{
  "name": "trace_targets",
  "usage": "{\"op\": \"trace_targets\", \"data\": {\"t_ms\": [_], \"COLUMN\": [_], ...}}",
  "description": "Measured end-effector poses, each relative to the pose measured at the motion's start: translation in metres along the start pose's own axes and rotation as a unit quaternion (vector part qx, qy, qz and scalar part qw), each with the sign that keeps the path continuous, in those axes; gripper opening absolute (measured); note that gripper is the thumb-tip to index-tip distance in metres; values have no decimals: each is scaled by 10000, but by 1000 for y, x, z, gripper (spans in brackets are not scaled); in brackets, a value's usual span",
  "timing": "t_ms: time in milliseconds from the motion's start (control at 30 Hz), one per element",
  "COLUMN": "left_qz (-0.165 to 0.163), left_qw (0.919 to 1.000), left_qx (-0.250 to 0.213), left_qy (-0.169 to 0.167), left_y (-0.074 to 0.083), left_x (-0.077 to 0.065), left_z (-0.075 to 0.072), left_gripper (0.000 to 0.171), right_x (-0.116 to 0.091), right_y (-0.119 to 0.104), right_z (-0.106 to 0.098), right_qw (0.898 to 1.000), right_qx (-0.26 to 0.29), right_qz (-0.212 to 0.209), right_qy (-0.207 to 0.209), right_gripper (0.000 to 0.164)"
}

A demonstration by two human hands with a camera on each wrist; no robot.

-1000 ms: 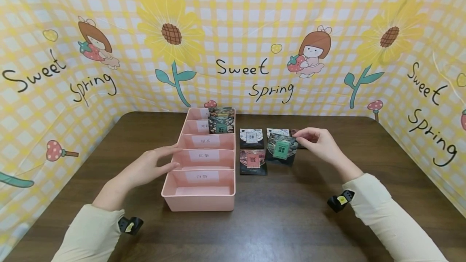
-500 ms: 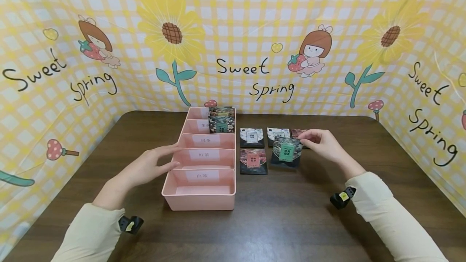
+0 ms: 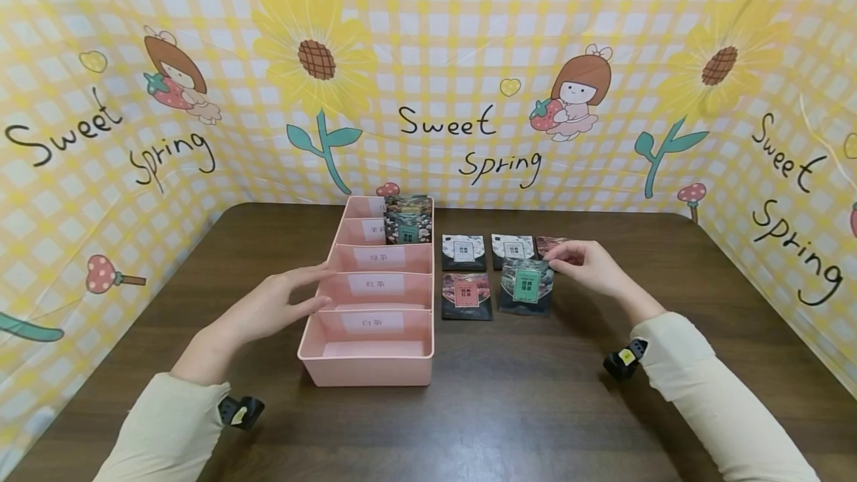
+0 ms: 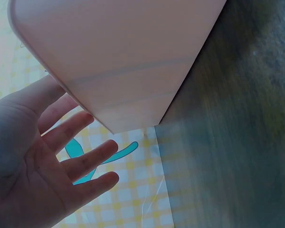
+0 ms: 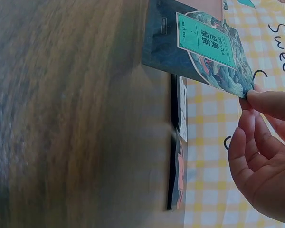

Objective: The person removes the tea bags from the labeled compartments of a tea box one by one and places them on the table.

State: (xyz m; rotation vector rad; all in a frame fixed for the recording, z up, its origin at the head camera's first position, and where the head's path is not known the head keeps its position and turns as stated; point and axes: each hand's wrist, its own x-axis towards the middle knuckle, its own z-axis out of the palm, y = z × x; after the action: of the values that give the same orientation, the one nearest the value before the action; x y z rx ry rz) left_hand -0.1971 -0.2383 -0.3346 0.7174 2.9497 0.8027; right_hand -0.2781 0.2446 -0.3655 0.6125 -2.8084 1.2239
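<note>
My right hand (image 3: 592, 270) pinches a green tea bag packet (image 3: 526, 290) by its upper right corner, between thumb and forefinger. In the right wrist view the packet (image 5: 206, 42) hangs tilted above the brown table, its green label facing the camera. My left hand (image 3: 268, 307) touches the left rim of a long pink divided box (image 3: 364, 373), fingers loosely extended. From the left wrist view, the thumb and forefinger reach the rim while the other fingers (image 4: 92, 159) spread beside the box wall. Dark packets (image 3: 407, 227) stand in the box's two rear compartments.
Two white-topped packets (image 3: 463, 253) (image 3: 512, 250) and a red-labelled packet (image 3: 466, 296) lie right of the box. Another reddish packet (image 3: 549, 245) is partly hidden behind my right hand. White labels mark the box's compartments. A checked yellow cloth (image 3: 428, 36) backs the table (image 3: 535, 407).
The green packet in my right hand has shifted slightly right and down, and now hangs straighter. My left hand stays at the box rim.
</note>
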Motion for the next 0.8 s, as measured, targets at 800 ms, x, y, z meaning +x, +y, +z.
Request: {"op": "trace_targets", "data": {"t_ms": [800], "left_qz": [-10], "left_qw": [10000], "left_qx": [95], "left_qy": [14], "left_y": [0], "left_x": [0], "left_z": [0], "left_gripper": [49], "right_x": [11], "right_y": [4], "right_z": [13], "right_qw": [9994], "right_qx": [-329], "right_qz": [74], "right_qy": [-14], "right_gripper": [13]}}
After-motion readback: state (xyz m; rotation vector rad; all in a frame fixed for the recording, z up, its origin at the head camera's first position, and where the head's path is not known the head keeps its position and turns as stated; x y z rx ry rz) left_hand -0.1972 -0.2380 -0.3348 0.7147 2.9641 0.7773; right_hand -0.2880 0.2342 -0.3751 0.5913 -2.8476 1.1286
